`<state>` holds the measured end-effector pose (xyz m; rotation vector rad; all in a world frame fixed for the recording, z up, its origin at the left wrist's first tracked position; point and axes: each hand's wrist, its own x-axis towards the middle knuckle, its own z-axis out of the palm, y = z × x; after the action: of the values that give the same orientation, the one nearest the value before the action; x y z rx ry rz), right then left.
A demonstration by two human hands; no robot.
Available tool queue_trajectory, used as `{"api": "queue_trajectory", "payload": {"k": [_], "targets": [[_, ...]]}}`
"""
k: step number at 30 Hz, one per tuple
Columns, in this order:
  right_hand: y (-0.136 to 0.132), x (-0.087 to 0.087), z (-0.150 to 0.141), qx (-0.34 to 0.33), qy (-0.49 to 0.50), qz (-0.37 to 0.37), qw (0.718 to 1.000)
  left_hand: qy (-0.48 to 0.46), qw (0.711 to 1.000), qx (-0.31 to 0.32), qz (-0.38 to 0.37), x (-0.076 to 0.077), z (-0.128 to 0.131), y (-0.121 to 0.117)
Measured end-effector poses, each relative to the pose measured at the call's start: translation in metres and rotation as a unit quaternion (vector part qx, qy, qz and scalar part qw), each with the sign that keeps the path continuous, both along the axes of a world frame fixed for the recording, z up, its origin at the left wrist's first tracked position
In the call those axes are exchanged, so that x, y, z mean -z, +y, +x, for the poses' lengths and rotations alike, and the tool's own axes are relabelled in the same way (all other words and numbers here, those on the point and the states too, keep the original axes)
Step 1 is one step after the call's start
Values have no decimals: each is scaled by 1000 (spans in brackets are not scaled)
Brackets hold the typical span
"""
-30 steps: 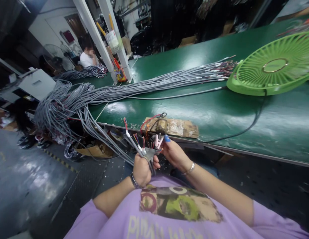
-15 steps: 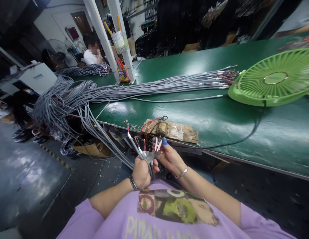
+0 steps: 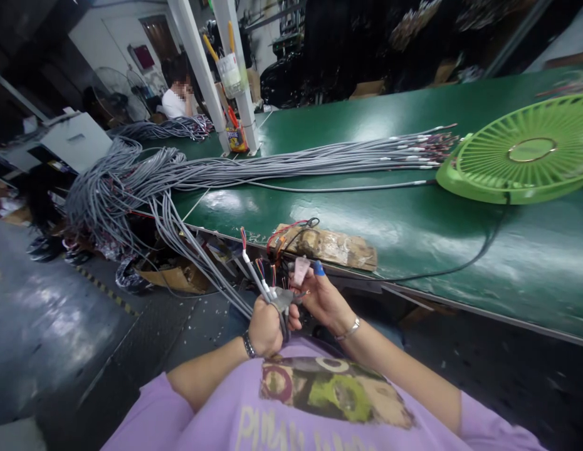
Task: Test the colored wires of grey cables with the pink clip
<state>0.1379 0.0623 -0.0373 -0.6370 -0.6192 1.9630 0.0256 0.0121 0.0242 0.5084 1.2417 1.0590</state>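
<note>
Far left of the left hand, below bench level: cardboard box [image 3: 176, 275], contents not readable. Cable bundle [image 3: 117, 194] hangs in a heap above it and runs along the bench past both hands, no visible change there

Beyond the left hand, up on the post: white cup [image 3: 230, 74], two yellow handles sticking out the top. Under it a yellow-red packet [image 3: 236, 139], red item standing at it, can't tell if it's inside

Left hand [image 3: 266, 326]: closed fist, same grip as half a second ago, forearm angled in from the lower left, dark band at the wrist. Gripping grey cables [image 3: 256, 280], ends up with coloured wires fanned just above the fist. Dull grey piece [image 3: 283, 298] sits across the top of the fist, can't ID it

Pink clip [image 3: 301, 270]: between the hands, just beside the right thumb. Main delta: it showed two spread legs before, now one broad flat face, so it's been turned

Right hand [image 3: 326, 304]: half curled, blue-tipped thumb up, fingers toward the left hand, silver bracelet. Can't tell if it's actually pinching the clip. Small bare wire end shows by its fingers

Worn board [image 3: 341, 249] on the bench edge just beyond the right hand; green fan [image 3: 531, 150] well off to its right
</note>
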Motion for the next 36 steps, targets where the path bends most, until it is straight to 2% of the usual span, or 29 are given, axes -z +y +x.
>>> {"api": "queue_trajectory", "payload": {"k": [3,4,7,10,14,18,22,26,28,31,34,36], "targets": [[-5,1,11,-3,-3,-35,999,20,1000,2,5,-1,-3,-5],[-6,-1,15,-27,-19,-32,999,27,1000,3,8,-1,-5,-6],[-9,-10,26,-101,-73,9,992,44,999,14,13,1,-8,-9],[-9,-23,33,-146,-123,46,980,58,998,30,18,6,-12,-11],[-6,-37,33,-177,-180,71,965,72,994,61,53,17,-16,-14],[-3,-42,30,-182,-211,91,956,77,990,93,74,23,-20,-15],[-3,-43,26,-170,-227,131,950,79,983,151,67,17,-22,-13],[-4,-45,21,-194,-255,197,926,69,968,242,21,7,-23,-11],[-5,-43,22,-190,-266,204,923,64,964,258,13,6,-24,-10],[-8,-33,28,-137,-264,167,940,65,974,214,28,9,-23,-8],[-16,-25,34,-72,-229,95,966,69,991,109,30,13,-22,-6],[-25,-25,34,-46,-211,76,974,67,996,54,27,15,-19,-4]]}}
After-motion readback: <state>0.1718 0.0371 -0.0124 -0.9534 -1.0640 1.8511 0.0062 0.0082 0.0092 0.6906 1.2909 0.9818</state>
